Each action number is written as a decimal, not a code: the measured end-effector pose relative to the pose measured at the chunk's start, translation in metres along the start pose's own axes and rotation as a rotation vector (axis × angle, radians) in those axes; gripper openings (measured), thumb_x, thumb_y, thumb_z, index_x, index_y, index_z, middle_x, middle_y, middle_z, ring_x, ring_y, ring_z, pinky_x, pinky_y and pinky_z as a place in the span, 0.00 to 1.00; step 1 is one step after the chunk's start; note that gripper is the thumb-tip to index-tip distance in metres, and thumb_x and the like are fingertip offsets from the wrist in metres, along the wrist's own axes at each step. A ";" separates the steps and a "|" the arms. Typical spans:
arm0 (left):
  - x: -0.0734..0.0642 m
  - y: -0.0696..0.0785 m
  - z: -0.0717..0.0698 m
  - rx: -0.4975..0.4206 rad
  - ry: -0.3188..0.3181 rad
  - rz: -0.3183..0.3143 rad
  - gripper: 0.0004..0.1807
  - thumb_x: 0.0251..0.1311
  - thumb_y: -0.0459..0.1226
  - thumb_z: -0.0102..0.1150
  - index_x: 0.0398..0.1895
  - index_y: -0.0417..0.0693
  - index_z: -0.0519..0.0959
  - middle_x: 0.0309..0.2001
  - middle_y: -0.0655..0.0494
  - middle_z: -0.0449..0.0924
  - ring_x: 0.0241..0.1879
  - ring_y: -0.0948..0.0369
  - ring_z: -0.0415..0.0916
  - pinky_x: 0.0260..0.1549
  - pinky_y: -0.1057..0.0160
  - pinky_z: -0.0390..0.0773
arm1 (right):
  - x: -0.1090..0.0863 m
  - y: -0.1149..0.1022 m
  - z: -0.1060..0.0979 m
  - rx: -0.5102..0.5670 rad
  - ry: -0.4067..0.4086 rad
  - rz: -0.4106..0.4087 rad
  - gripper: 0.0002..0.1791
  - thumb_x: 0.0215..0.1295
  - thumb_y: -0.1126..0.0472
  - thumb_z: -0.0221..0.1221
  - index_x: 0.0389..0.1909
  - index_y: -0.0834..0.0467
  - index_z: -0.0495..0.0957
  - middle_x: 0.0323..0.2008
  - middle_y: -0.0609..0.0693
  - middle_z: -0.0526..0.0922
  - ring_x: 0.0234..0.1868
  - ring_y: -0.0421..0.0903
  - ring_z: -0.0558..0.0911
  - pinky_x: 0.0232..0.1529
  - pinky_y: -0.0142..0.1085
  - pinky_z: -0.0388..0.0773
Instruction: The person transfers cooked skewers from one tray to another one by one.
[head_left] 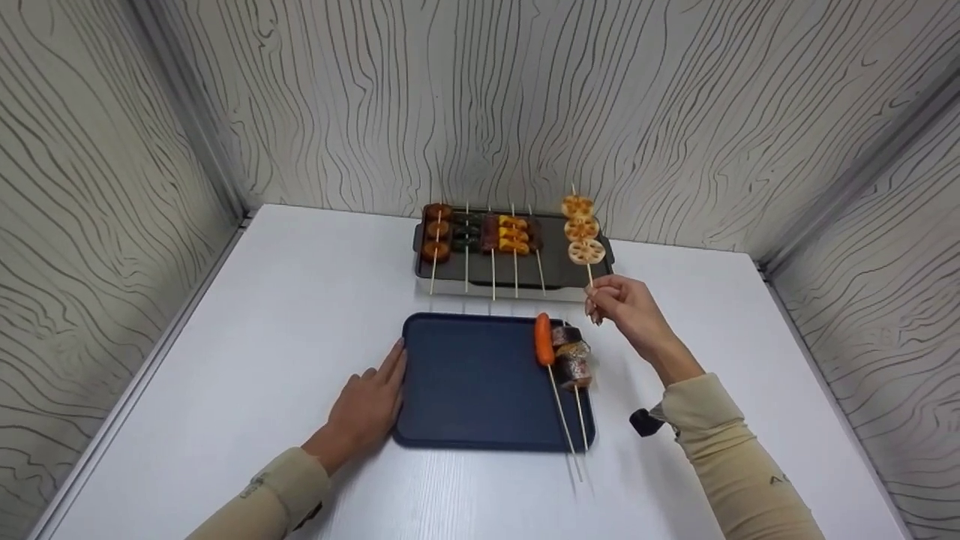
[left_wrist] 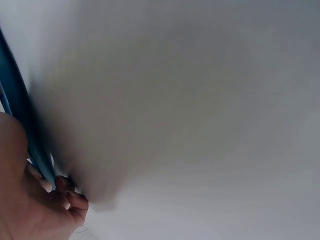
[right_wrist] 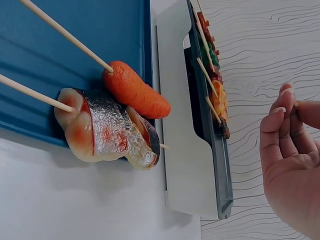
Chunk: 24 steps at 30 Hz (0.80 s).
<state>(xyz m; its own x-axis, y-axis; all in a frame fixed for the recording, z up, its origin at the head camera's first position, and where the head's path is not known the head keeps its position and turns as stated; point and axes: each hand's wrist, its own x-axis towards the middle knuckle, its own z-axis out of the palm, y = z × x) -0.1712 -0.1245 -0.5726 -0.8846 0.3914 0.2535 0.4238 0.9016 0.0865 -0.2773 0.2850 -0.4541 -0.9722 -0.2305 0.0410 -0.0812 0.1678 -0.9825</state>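
Note:
My right hand (head_left: 628,311) pinches the lower end of a stick that carries three lotus root slices (head_left: 582,229), held up over the right part of a dark grill plate (head_left: 551,270). In the right wrist view the fingers (right_wrist: 271,145) and thumb meet at the stick's end. Against the left edge of a blue tray (head_left: 472,382) rests my left hand (head_left: 366,409), its fingers extended along the rim. On the tray's right side lie a sausage skewer (head_left: 544,339) and a fish-like skewer with silvery dark skin (right_wrist: 107,125).
Several skewers stand side by side on the grill plate's left half, among them round brown slices (head_left: 436,231), dark green pieces (head_left: 466,232) and yellow pieces (head_left: 514,234). The white table (head_left: 300,300) ends at a patterned wall (head_left: 480,97) behind the grill.

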 end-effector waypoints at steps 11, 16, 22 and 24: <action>-0.002 0.004 -0.005 -0.017 -0.013 -0.021 0.29 0.74 0.38 0.54 0.73 0.34 0.67 0.77 0.45 0.61 0.36 0.52 0.78 0.34 0.54 0.77 | -0.026 -0.014 0.004 -0.041 -0.026 -0.047 0.08 0.77 0.67 0.54 0.46 0.70 0.75 0.27 0.54 0.81 0.27 0.43 0.78 0.31 0.33 0.79; -0.002 0.004 -0.004 -0.009 -0.006 -0.019 0.29 0.73 0.38 0.55 0.73 0.34 0.67 0.77 0.45 0.61 0.35 0.52 0.77 0.32 0.55 0.76 | -0.038 -0.014 0.007 -0.042 -0.017 -0.035 0.07 0.76 0.68 0.54 0.45 0.70 0.75 0.27 0.55 0.82 0.26 0.43 0.79 0.30 0.33 0.79; -0.001 0.003 -0.003 -0.004 -0.004 -0.013 0.29 0.73 0.38 0.54 0.73 0.34 0.67 0.77 0.45 0.61 0.35 0.52 0.77 0.32 0.55 0.76 | -0.059 -0.012 0.012 -0.062 -0.014 -0.003 0.06 0.76 0.69 0.53 0.45 0.71 0.75 0.29 0.59 0.82 0.27 0.42 0.80 0.31 0.33 0.80; -0.001 0.003 -0.004 -0.011 -0.007 -0.014 0.29 0.73 0.38 0.54 0.73 0.34 0.67 0.77 0.45 0.61 0.35 0.52 0.77 0.32 0.54 0.77 | -0.067 -0.010 0.014 -0.077 -0.015 0.008 0.07 0.76 0.69 0.54 0.46 0.71 0.74 0.29 0.61 0.83 0.27 0.42 0.80 0.32 0.34 0.80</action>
<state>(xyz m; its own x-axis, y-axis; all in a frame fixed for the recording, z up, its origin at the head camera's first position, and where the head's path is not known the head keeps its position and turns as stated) -0.1678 -0.1228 -0.5690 -0.8918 0.3799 0.2456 0.4132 0.9051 0.1005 -0.2084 0.2853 -0.4497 -0.9696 -0.2428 0.0295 -0.0902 0.2428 -0.9659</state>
